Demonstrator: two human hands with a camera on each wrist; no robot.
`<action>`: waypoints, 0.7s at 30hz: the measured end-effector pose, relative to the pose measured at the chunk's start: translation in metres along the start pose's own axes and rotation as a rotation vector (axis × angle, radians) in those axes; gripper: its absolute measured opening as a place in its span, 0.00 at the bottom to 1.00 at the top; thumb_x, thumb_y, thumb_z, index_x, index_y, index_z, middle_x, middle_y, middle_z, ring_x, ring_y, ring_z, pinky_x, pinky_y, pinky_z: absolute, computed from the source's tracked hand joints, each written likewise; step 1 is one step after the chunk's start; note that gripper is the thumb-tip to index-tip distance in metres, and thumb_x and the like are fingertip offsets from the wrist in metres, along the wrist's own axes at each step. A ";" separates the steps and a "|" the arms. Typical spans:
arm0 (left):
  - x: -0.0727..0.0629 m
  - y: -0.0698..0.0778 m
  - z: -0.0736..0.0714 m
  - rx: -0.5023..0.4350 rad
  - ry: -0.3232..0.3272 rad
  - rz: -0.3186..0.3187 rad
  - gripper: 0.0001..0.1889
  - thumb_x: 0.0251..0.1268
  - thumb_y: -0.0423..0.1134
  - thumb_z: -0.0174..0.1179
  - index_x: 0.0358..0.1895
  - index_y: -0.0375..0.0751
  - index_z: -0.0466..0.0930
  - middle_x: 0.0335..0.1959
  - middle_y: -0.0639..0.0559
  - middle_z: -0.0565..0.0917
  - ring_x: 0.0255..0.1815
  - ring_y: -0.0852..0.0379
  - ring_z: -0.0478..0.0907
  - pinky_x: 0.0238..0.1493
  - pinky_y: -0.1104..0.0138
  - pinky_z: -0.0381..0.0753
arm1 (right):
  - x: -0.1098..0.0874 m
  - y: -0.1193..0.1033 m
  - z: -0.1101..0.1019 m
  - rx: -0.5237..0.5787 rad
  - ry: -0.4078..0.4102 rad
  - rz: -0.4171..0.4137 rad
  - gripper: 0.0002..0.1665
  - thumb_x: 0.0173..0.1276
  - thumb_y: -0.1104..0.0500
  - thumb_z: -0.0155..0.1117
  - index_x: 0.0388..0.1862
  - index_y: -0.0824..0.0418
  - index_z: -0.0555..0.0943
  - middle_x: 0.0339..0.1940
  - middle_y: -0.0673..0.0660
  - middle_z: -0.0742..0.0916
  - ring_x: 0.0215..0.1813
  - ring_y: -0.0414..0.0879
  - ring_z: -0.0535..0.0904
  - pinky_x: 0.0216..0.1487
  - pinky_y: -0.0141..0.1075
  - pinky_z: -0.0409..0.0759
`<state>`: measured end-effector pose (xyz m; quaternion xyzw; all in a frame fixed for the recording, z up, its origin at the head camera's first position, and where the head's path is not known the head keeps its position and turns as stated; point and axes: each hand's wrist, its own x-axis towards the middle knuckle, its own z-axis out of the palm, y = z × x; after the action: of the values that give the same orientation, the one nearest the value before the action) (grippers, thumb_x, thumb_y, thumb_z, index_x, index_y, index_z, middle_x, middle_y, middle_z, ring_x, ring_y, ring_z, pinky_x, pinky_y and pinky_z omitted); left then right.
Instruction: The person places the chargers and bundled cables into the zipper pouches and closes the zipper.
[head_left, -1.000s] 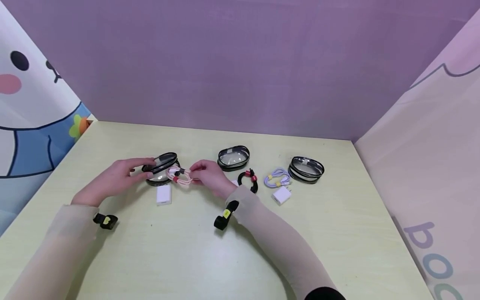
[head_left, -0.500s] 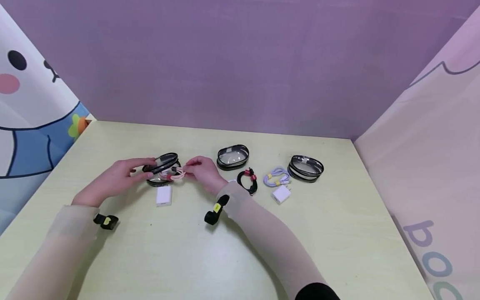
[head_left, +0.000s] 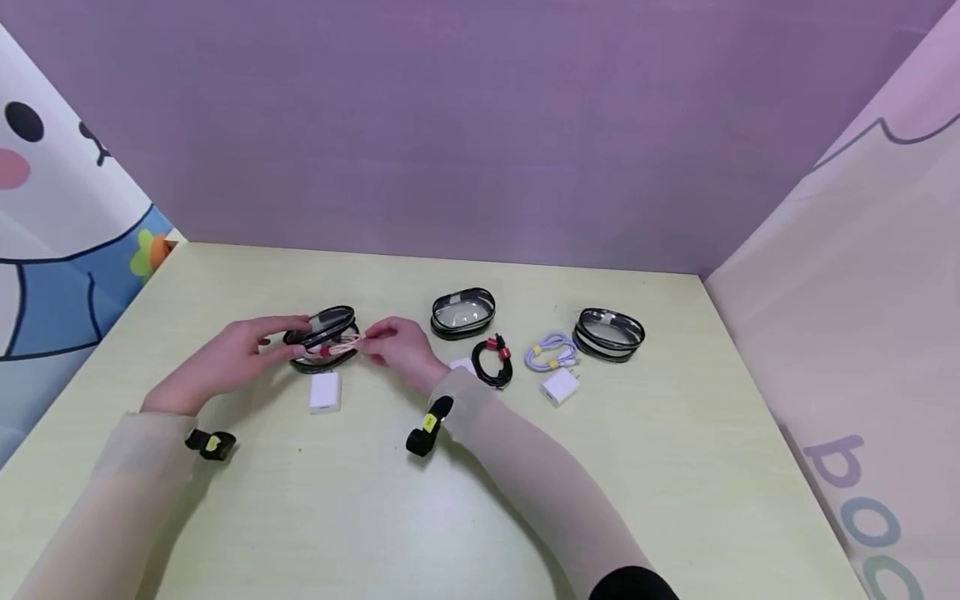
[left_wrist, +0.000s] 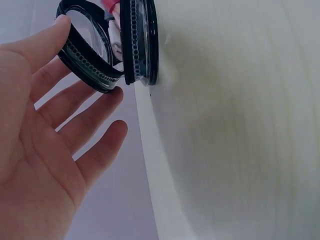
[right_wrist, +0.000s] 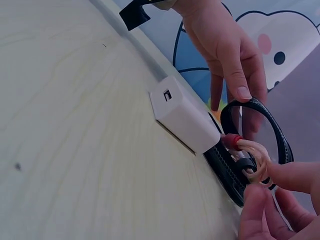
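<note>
My left hand (head_left: pixel 225 360) pinches the raised lid of a small clear zip case with black trim (head_left: pixel 335 317), thumb on the lid's edge and fingers behind. The case stands gaping in the left wrist view, with part of a cable inside. In the right wrist view, thumb and fingertips of my right hand (head_left: pixel 405 348) pinch a coiled pink cable (right_wrist: pixel 259 154) with a red tie and a black tie. The cable lies partly within the case opening, its far end hidden by the lid. A white charger plug (head_left: pixel 326 393) stands just in front of the case.
Another clear case (head_left: pixel 462 334) is at centre back, a third case (head_left: pixel 607 354) to the right. A coiled black cable (head_left: pixel 477 375), a purple cable (head_left: pixel 540 365) and a white plug (head_left: pixel 560 387) lie nearby. My right sleeve partly covers another white plug (head_left: pixel 461 365). A purple wall (head_left: pixel 450 150) rises behind.
My right hand has moved left, carrying the pink cable from beside the case into its opening. The left hand keeps its hold on the lid.
</note>
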<state>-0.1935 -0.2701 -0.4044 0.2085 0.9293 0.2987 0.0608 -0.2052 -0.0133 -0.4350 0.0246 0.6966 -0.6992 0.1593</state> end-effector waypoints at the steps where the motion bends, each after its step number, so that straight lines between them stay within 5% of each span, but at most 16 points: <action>1: 0.000 0.000 0.000 -0.001 0.000 0.002 0.25 0.72 0.51 0.60 0.67 0.44 0.76 0.68 0.41 0.74 0.66 0.39 0.70 0.56 0.41 0.74 | -0.001 0.000 0.001 0.018 -0.003 0.019 0.09 0.59 0.70 0.73 0.38 0.65 0.83 0.32 0.56 0.88 0.32 0.44 0.82 0.38 0.33 0.83; 6: 0.000 -0.001 0.001 0.002 -0.007 0.011 0.25 0.72 0.51 0.59 0.67 0.44 0.75 0.67 0.40 0.74 0.65 0.38 0.70 0.56 0.40 0.74 | -0.003 -0.002 0.004 0.095 -0.030 0.066 0.07 0.63 0.69 0.70 0.40 0.67 0.84 0.32 0.59 0.89 0.33 0.46 0.85 0.40 0.36 0.85; 13: -0.001 0.000 -0.001 -0.008 -0.015 -0.006 0.25 0.73 0.51 0.58 0.68 0.44 0.75 0.67 0.39 0.74 0.62 0.40 0.72 0.54 0.43 0.75 | -0.003 -0.002 0.005 0.124 -0.079 -0.011 0.17 0.62 0.74 0.66 0.52 0.69 0.84 0.42 0.58 0.89 0.41 0.44 0.85 0.50 0.39 0.83; 21: -0.003 0.004 -0.003 -0.023 -0.040 -0.017 0.26 0.74 0.51 0.57 0.69 0.43 0.73 0.67 0.37 0.73 0.62 0.38 0.72 0.54 0.42 0.75 | 0.000 -0.001 0.004 -0.038 -0.110 -0.030 0.22 0.65 0.68 0.65 0.59 0.61 0.83 0.54 0.51 0.86 0.42 0.39 0.81 0.46 0.35 0.81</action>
<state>-0.1903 -0.2700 -0.3992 0.2059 0.9261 0.3046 0.0844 -0.2045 -0.0173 -0.4344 -0.0273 0.7004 -0.6883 0.1871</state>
